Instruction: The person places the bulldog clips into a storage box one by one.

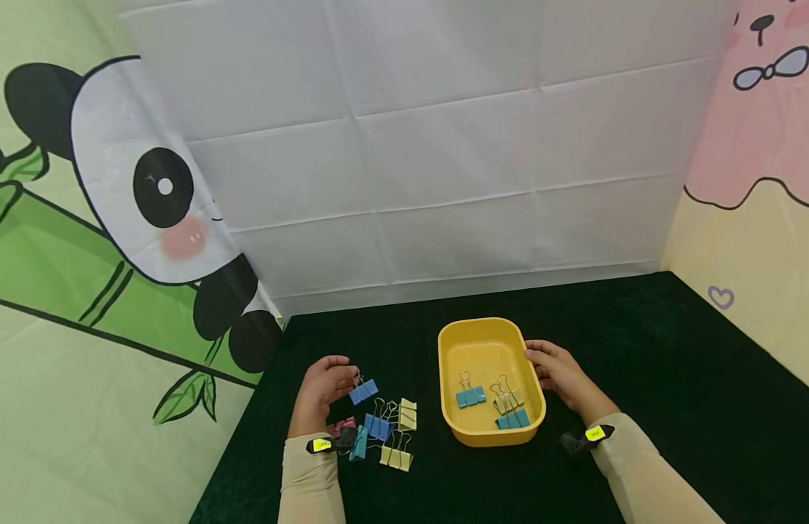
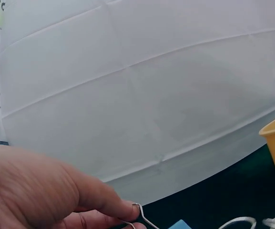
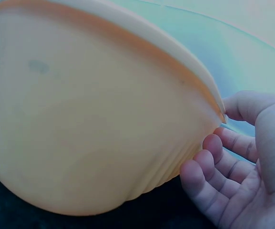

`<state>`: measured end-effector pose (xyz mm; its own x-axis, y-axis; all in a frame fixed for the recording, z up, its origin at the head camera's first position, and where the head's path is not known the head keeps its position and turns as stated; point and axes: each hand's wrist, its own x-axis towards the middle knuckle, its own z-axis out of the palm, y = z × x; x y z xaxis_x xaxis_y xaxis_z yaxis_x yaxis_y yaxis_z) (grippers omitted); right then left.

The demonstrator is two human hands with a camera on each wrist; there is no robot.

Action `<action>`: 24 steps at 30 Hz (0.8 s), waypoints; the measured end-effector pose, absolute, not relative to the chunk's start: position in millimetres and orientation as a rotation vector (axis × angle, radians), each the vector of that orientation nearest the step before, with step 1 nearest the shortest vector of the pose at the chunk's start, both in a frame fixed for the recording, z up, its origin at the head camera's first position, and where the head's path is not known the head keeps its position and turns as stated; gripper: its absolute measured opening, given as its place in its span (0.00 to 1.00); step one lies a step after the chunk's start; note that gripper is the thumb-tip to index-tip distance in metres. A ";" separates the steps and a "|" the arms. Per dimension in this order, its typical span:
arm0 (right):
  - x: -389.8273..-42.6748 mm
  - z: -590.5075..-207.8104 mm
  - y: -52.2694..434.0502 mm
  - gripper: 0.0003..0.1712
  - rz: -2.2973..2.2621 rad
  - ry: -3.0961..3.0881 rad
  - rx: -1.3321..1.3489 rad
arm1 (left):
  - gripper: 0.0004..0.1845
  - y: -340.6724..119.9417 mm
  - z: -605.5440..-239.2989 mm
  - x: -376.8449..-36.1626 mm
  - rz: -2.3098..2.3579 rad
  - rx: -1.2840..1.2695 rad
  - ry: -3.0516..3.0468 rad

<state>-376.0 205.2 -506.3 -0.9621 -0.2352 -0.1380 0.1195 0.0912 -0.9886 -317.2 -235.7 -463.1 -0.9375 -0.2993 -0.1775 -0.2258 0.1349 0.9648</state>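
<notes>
A: Nearest the wearer, what lies on the dark green felt counter (image 1: 640,349)?

B: A loose heap of coloured metal binder clips (image 1: 384,429), blue, teal, pink and pale yellow, sitting at about five o'clock from the left hand (image 1: 322,389).

A: And that hand?

B: It hangs just above the heap, wrist low, palm down, thumb and forefinger (image 2: 113,202) pinching the wire handle of a blue metal binder clip (image 1: 363,391). The clip dangles at three o'clock from the knuckles, clear of the heap.

A: How would you carry it well?

B: I'd judge the pinch should stay on the wire loop, not the body, and the clip should go high enough to pass the rim before the fingers part.

A: The rim of what?

B: The yellow plastic oblong tray (image 1: 450,342), at three o'clock from the held clip, with teal and yellowish clips already lying in it.

A: And the far side?

B: The right hand (image 1: 558,371) rests against the tray's right wall, fingers (image 3: 213,171) loosely curved round the outside, thumb up by the rim. It looks to be steadying the tray; a light press should do.
</notes>
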 end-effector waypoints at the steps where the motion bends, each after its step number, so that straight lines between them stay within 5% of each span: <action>1: -375.8 -506.4 205.5 0.34 -1.954 2.109 -0.116 | 0.22 -233.1 -462.7 -317.6 -1.950 0.529 -2.320; 24: -377.6 -507.5 206.3 0.33 -1.965 2.086 -0.115 | 0.15 -130.2 -448.6 -325.6 -2.105 0.205 -2.226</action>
<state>-377.6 206.3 -507.5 -0.9597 -0.2422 -0.1423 0.1276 0.0756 -0.9889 -325.6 -130.2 -448.6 -0.9885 -0.1456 -0.0398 -0.0479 0.0522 0.9975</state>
